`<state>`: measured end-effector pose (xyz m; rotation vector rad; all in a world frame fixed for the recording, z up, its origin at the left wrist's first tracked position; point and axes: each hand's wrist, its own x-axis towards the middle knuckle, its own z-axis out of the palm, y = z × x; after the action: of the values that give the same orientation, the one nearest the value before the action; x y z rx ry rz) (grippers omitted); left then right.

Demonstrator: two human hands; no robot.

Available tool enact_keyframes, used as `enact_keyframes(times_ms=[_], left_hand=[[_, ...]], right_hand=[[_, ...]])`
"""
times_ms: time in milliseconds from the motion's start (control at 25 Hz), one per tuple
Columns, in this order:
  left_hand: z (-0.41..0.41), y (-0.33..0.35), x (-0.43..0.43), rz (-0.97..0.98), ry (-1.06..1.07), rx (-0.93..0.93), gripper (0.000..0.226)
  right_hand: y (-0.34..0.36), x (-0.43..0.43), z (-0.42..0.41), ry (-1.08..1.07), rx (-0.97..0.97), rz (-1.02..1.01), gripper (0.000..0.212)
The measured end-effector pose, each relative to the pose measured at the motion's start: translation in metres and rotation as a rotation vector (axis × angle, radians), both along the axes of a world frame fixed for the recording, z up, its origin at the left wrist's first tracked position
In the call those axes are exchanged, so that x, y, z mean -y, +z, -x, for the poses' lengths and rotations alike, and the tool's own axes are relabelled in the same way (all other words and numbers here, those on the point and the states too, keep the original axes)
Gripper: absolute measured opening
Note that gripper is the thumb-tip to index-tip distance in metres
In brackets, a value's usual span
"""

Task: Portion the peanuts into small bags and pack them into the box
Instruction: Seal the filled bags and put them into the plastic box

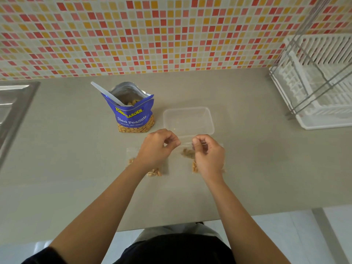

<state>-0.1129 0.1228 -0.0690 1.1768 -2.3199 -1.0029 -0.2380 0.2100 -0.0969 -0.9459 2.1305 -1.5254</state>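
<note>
A blue bag of salted peanuts (133, 113) stands open on the counter with a white spoon (106, 93) stuck in it. To its right sits an empty clear plastic box (188, 121). In front of the box both my hands pinch the top edge of a small clear bag (187, 152) holding peanuts: my left hand (159, 147) at its left end, my right hand (206, 153) at its right end. A second small bag with peanuts (152, 171) lies flat under my left wrist, partly hidden.
A steel sink (13, 109) borders the counter at the left. A white dish rack (320, 82) with a wire frame stands at the back right. The tiled wall runs along the back. The counter's front edge is near my body.
</note>
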Motion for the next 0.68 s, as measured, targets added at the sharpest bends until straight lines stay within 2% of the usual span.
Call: enact_keyframes(times_ms=[160, 360, 440, 480, 560, 640, 680], left_hand=[[0.000, 0.000, 0.001, -0.060, 0.020, -0.033, 0.007], [0.001, -0.002, -0.007, -0.185, 0.112, -0.091, 0.006], [0.000, -0.007, -0.011, -0.316, 0.116, -0.200, 0.004], [0.000, -0.009, -0.014, -0.440, 0.099, -0.308, 0.008], [0.000, -0.018, -0.025, -0.657, 0.050, -0.472, 0.033], [0.002, -0.030, -0.039, -0.672, 0.082, -0.465, 0.050], [0.004, -0.036, -0.043, -0.638, 0.142, -0.446, 0.052]], right_hand=[[0.001, 0.000, 0.004, 0.010, 0.056, -0.008, 0.017], [0.008, -0.002, 0.009, 0.139, 0.141, -0.036, 0.024], [0.011, -0.003, 0.012, 0.170, 0.202, -0.022, 0.022], [0.010, -0.002, 0.014, 0.170, 0.256, -0.015, 0.020], [0.006, 0.000, 0.015, 0.153, 0.396, -0.005, 0.014], [-0.003, 0.000, 0.016, 0.123, 0.424, -0.029, 0.007], [-0.010, 0.001, 0.018, 0.099, 0.361, -0.059, 0.005]])
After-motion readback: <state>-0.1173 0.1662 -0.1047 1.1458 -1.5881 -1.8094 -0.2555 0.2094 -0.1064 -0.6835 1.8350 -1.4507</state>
